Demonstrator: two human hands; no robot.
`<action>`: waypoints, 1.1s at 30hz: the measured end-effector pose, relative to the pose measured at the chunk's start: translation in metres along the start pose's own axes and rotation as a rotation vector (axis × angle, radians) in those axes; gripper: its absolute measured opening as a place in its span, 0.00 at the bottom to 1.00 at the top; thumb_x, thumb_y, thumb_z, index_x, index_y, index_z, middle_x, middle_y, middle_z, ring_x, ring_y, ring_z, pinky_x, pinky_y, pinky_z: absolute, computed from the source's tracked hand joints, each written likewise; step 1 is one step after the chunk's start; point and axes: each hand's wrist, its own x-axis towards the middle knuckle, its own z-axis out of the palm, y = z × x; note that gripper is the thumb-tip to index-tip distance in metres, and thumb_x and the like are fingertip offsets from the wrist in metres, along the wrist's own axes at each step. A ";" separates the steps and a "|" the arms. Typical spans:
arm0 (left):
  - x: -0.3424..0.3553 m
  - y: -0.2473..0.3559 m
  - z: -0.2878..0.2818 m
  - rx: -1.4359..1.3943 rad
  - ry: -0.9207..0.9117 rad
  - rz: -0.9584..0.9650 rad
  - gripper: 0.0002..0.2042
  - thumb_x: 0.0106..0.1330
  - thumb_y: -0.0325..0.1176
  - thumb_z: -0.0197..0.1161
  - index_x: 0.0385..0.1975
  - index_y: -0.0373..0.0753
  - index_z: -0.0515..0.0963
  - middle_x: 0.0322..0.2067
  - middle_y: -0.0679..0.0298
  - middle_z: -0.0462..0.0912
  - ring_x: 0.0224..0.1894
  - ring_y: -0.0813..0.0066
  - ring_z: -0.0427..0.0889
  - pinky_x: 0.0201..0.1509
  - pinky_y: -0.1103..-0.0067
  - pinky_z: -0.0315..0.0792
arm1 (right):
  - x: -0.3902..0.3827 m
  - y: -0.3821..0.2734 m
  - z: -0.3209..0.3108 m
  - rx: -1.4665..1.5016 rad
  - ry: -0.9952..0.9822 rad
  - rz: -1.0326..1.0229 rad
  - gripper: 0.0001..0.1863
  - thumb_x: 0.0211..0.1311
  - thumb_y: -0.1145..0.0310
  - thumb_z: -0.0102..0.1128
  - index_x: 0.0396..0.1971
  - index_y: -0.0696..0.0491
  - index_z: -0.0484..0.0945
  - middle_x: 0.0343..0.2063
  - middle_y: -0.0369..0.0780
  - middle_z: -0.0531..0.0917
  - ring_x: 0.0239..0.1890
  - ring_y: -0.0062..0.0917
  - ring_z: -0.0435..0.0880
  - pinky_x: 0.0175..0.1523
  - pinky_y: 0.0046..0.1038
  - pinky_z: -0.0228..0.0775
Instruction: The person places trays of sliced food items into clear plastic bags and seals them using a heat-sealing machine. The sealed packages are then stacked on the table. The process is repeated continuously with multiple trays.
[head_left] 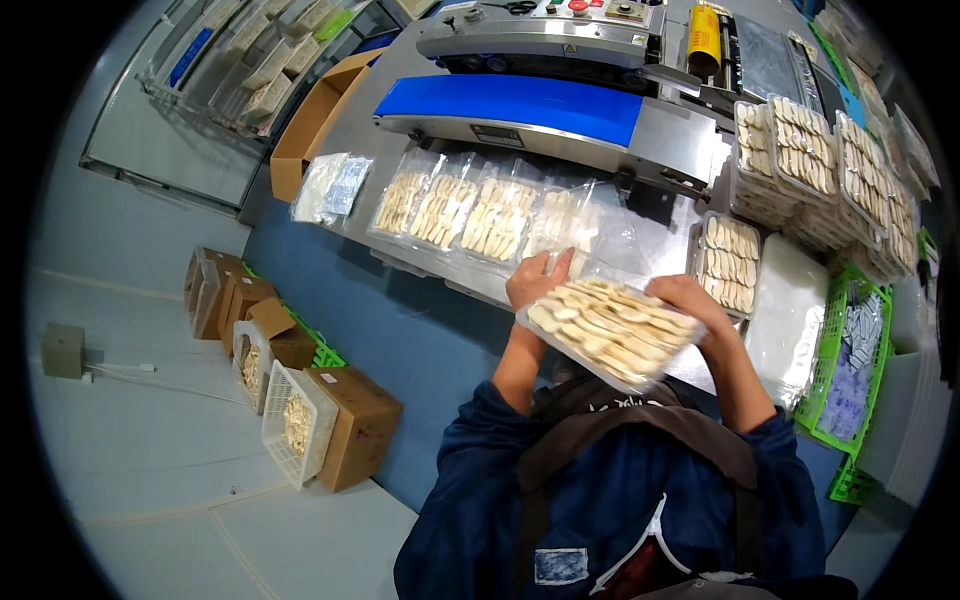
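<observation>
My right hand (pixel 692 302) grips the right end of a clear plastic tray (pixel 613 332) filled with rows of pale, elongated slices. The tray is tilted in front of my chest. My left hand (pixel 540 280) is at the tray's far left corner, its fingers closed at the near edge of a clear plastic bag (pixel 622 245) on the table; the tray hides part of this hand. Filled clear bags of the same slices (pixel 500 217) lie in a row to the left. On the right, another filled tray (pixel 728 262) rests on the table.
A sealing machine with a blue belt (pixel 510 105) stands behind the bags. Stacked filled trays (pixel 800 160) rise at the right, near a pile of flat clear bags (pixel 785 310) and a green basket (pixel 848 360). Cardboard boxes (pixel 358 425) and white crates stand on the floor at left.
</observation>
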 end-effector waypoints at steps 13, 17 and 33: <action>-0.053 -0.005 -0.056 -0.247 0.159 0.086 0.12 0.53 0.19 0.56 0.38 0.30 0.74 0.27 0.53 0.77 0.28 0.62 0.78 0.31 0.79 0.71 | -0.040 0.067 0.063 0.065 0.626 -0.201 0.09 0.58 0.67 0.49 0.24 0.56 0.70 0.19 0.33 0.72 0.20 0.12 0.67 0.26 0.16 0.61; -0.030 0.007 -0.063 -0.386 -0.023 0.171 0.14 0.51 0.17 0.55 0.40 0.30 0.73 0.28 0.52 0.76 0.28 0.62 0.78 0.30 0.78 0.71 | 0.012 0.031 0.028 0.223 0.470 -0.099 0.08 0.59 0.66 0.49 0.26 0.55 0.70 0.23 0.33 0.75 0.21 0.13 0.69 0.28 0.16 0.62; -0.115 -0.026 -0.112 -0.547 -0.885 -0.468 0.19 0.61 0.30 0.53 0.50 0.28 0.66 0.33 0.67 0.74 0.35 0.82 0.71 0.44 0.84 0.65 | -0.092 0.048 0.026 0.215 0.082 0.375 0.06 0.48 0.71 0.62 0.21 0.53 0.73 0.21 0.28 0.73 0.25 0.11 0.67 0.33 0.14 0.60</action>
